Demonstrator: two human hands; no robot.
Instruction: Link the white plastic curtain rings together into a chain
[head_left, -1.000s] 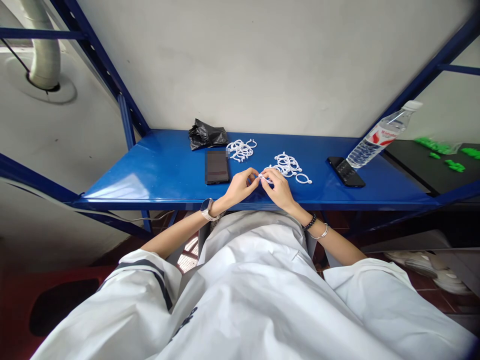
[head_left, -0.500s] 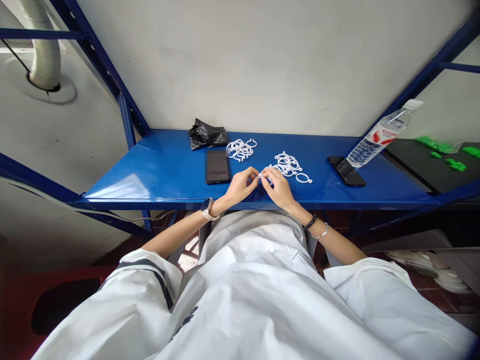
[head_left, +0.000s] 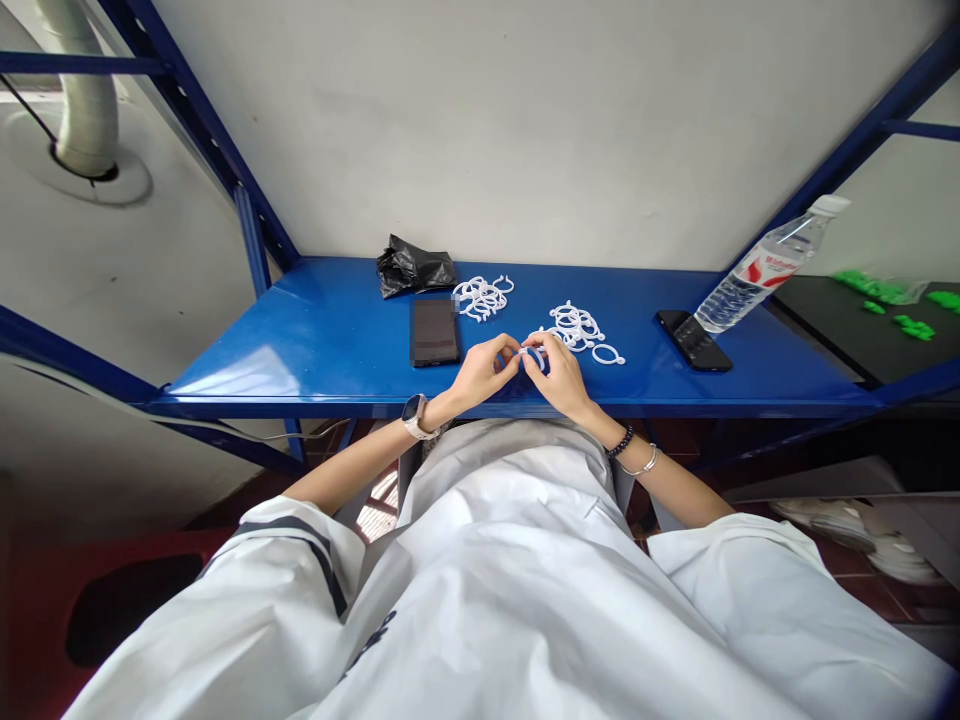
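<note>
Above the near edge of the blue table (head_left: 337, 340), my left hand (head_left: 484, 370) and my right hand (head_left: 559, 380) meet, fingertips pinched together. Between them is a white plastic ring (head_left: 535, 355), partly hidden by the fingers of my right hand. Just beyond my right hand lies a pile of similar white rings (head_left: 576, 324), with a single closed ring (head_left: 607, 354) apart on its right. A second pile of white rings (head_left: 480, 298), one of them gaping at the back, lies farther off beyond my left hand.
Left of the far pile are a dark phone-like device (head_left: 435, 333) and a crumpled black plastic bag (head_left: 412, 268). To the right, a water bottle (head_left: 757, 270) stands by a black phone (head_left: 694, 340). Green pieces (head_left: 913, 328) lie on a dark surface beyond the blue frame.
The ring between my fingers has turned slightly, and more of its curve shows by my right hand. Both hands stay in nearly the same place.
</note>
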